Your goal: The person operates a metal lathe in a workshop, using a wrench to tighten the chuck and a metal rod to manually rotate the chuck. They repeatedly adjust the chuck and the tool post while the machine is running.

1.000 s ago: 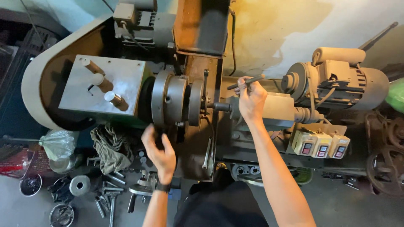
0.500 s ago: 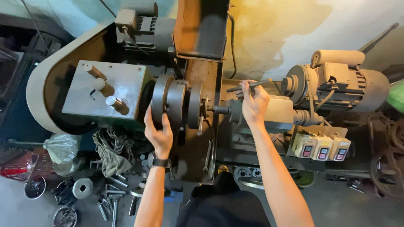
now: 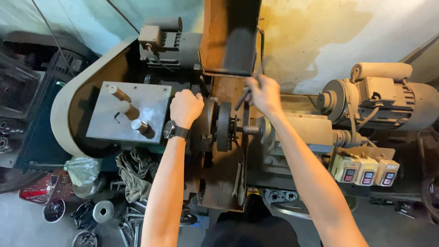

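I note both forearms bare, no sleeves in view. Left hand [image 3: 185, 107] carries a dark wristwatch [image 3: 170, 130] with black strap. Right hand [image 3: 264, 95] wears nothing.

Round lathe chuck [image 3: 215, 126] and slim metal handle [image 3: 242, 98] at a worn workshop machine.
The dark steel chuck, a thick disc seen edge-on, sits upright on the spindle with a short grey workpiece [image 3: 249, 130] jutting from its right face. The thin, dark handle stands tilted just above and to the right of the chuck, its upper end hidden inside a closed hand.
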